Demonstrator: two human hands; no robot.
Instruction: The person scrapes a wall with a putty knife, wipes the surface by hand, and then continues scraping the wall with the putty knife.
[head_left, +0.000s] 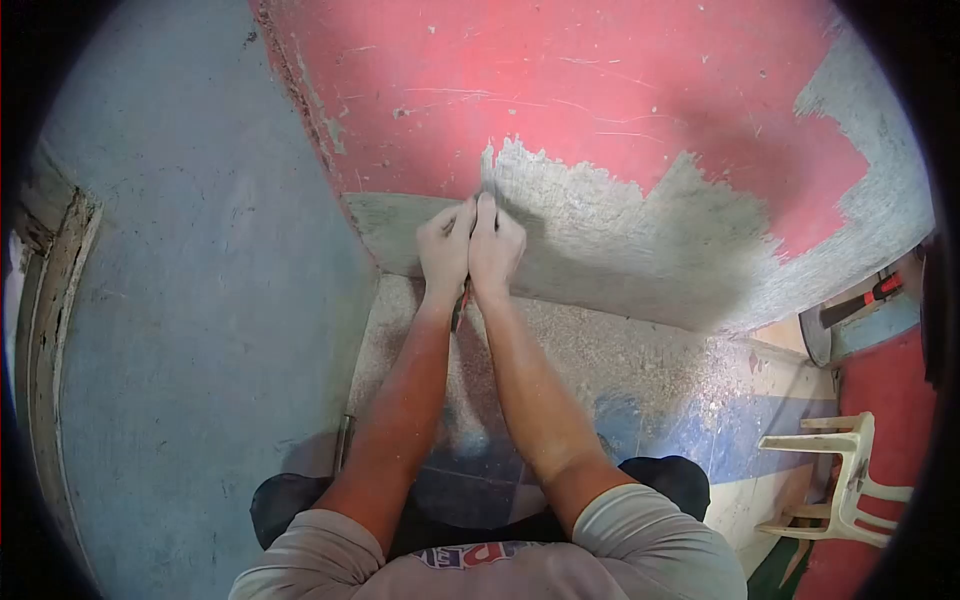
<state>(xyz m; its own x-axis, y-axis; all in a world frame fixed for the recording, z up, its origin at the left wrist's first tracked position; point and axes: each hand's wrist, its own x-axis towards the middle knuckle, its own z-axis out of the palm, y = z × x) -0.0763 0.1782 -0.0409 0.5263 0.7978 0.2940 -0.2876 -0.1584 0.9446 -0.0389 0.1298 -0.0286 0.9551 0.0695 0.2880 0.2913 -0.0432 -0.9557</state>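
Observation:
My left hand (446, 240) and my right hand (496, 245) are pressed together in front of the wall, fingers closed around one scraper (462, 308). Only a small red and dark end of it shows below, between my wrists; its blade is mostly hidden by my fingers. My fingertips are at the lower edge of the pink paint (560, 80), where it meets the bare grey wall surface (610, 240). That border is jagged, and pale dust coats both hands.
A blue-grey wall (200, 300) rises close on the left. Paint flakes and dust cover the floor (640, 350). At the right stand a cream plastic chair (850, 470) and a round pan-like object (817, 335), near a tool with a red and black handle (880, 290).

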